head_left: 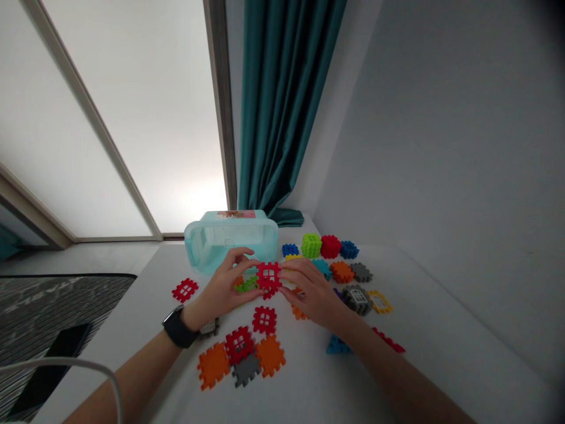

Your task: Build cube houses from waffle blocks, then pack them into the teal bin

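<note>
While the left hand (223, 282) (a black watch (178, 327) on its wrist) and the right hand (309, 293) hold a red window tile (269, 279) between their fingertips, a green tile (245, 285) sits just left of it, with a translucent teal plastic tub (231, 242) farther off on the white table (318, 388).

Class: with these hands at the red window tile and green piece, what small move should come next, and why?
Probably slot the red window tile into the green tile, pushing with the right hand while the left hand steadies: the red tile's notched edge sits right beside the green one, and both hands are already there.
</note>
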### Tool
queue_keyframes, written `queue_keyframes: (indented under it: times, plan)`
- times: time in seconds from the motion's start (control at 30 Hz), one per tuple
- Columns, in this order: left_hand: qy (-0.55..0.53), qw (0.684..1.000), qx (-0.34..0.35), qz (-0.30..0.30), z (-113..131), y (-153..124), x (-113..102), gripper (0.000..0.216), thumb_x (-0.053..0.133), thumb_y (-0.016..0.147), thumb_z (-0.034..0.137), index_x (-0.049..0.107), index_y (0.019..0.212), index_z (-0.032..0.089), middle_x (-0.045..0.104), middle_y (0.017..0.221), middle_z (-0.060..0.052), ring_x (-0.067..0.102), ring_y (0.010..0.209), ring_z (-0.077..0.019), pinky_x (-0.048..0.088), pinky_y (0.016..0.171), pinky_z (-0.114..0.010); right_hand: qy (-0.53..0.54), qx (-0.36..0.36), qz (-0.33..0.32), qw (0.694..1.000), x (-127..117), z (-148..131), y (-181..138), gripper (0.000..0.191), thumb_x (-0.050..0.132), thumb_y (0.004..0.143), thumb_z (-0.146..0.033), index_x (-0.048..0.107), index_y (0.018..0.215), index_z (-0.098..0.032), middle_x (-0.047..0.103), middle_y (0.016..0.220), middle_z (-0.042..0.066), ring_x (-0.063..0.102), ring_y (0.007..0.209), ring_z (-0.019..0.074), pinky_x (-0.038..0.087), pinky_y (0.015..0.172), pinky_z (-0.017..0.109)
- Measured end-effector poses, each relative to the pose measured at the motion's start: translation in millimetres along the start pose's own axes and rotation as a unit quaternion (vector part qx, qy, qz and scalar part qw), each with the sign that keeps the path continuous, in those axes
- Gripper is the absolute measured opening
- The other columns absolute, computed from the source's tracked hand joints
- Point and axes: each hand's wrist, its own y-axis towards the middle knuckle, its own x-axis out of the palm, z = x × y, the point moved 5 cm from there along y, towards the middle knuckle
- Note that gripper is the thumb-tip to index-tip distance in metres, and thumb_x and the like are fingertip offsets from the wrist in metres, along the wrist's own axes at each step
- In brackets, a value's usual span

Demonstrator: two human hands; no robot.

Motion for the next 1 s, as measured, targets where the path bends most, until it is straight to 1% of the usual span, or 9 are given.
queue_keyframes:
  times: [0.13, 0.3, 0.5, 0.6, 0.67, 0.77, 0.9, 1.0]
  plan:
    - [-0.008, 1.000, 0.007, 0.006, -1.3, -1.3, 0.1, 0.044, 0.076, 0.086, 0.032, 0.058, 0.126, 0.024, 0.047, 0.130, -0.011, 0.058, 0.112, -0.0234, 0.056, 0.097, -0.042, -0.001, -0.004, 0.009, 1.000, -2.3, -3.9, 3.1, 0.022, 0.062, 0.093, -0.014, 0.056, 0.113, -0.023, 0.066, 0.113, 0.010, 0.061, 0.113, 0.0244, 0.053, 0.099, 0.046]
    - [0.004, 0.999, 0.030, 0.016, -0.7, -4.2, -0.8, 0.046, 0.076, 0.086, 0.034, 0.058, 0.127, 0.023, 0.049, 0.132, -0.012, 0.059, 0.111, -0.0237, 0.057, 0.095, -0.042, -0.007, -0.001, -0.002, 1.000, -2.6, -3.0, 3.0, 0.024, 0.063, 0.092, -0.015, 0.057, 0.114, -0.024, 0.062, 0.127, 0.012, 0.055, 0.127, 0.0281, 0.050, 0.104, 0.051]
    - [0.082, 0.992, 0.086, 0.032, 5.7, -4.3, -2.6, 0.046, 0.075, 0.087, 0.036, 0.057, 0.126, 0.021, 0.054, 0.132, -0.015, 0.055, 0.124, -0.0291, 0.052, 0.103, -0.049, -0.009, -0.014, -0.025, 1.000, 0.3, -0.6, 0.4, 0.026, 0.064, 0.093, -0.016, 0.056, 0.118, -0.023, 0.064, 0.127, 0.012, 0.055, 0.129, 0.0274, 0.047, 0.107, 0.052]
    - [0.103, 0.987, 0.113, 0.040, 8.7, -3.5, -2.8, 0.049, 0.078, 0.085, 0.035, 0.057, 0.126, 0.021, 0.053, 0.137, -0.017, 0.050, 0.132, -0.0326, 0.048, 0.107, -0.053, -0.011, -0.015, -0.031, 0.999, 1.3, -0.1, 0.0, 0.031, 0.064, 0.092, -0.016, 0.055, 0.121, -0.022, 0.065, 0.127, 0.012, 0.055, 0.129, 0.0276, 0.047, 0.108, 0.052]
    - [0.110, 0.985, 0.123, 0.042, 10.7, -3.1, -2.8, 0.049, 0.078, 0.084, 0.035, 0.056, 0.126, 0.020, 0.051, 0.140, -0.018, 0.044, 0.138, -0.0346, 0.046, 0.110, -0.056, -0.009, -0.013, -0.031, 0.999, 1.9, 0.3, -0.2, 0.035, 0.066, 0.091, -0.020, 0.054, 0.124, -0.023, 0.064, 0.128, 0.012, 0.055, 0.129, 0.0282, 0.047, 0.108, 0.052]
    - [0.122, 0.984, 0.124, 0.045, 13.7, -3.2, -2.6, 0.047, 0.076, 0.086, 0.035, 0.056, 0.125, 0.020, 0.049, 0.143, -0.018, 0.039, 0.143, -0.0358, 0.044, 0.112, -0.058, -0.007, -0.013, -0.025, 1.000, 2.4, 0.5, -0.7, 0.040, 0.068, 0.091, -0.025, 0.052, 0.127, -0.023, 0.065, 0.127, 0.012, 0.055, 0.129, 0.0283, 0.047, 0.109, 0.053]
    - [0.135, 0.984, 0.110, 0.044, 15.8, -3.3, -1.3, 0.046, 0.075, 0.087, 0.037, 0.056, 0.126, 0.021, 0.050, 0.143, -0.018, 0.038, 0.143, -0.0364, 0.042, 0.113, -0.059, -0.006, -0.010, -0.006, 1.000, 3.2, 0.8, -2.1, 0.042, 0.068, 0.090, -0.023, 0.052, 0.128, -0.023, 0.066, 0.125, 0.011, 0.055, 0.130, 0.0281, 0.045, 0.111, 0.054]
    - [0.131, 0.986, 0.094, 0.035, 14.9, -2.2, 0.4, 0.052, 0.077, 0.085, 0.039, 0.055, 0.128, 0.021, 0.047, 0.145, -0.019, 0.037, 0.143, -0.0375, 0.041, 0.113, -0.060, -0.004, -0.008, 0.000, 1.000, 5.4, 0.6, -3.4, 0.040, 0.069, 0.088, -0.022, 0.053, 0.126, -0.024, 0.067, 0.124, 0.010, 0.054, 0.131, 0.0283, 0.044, 0.112, 0.055]
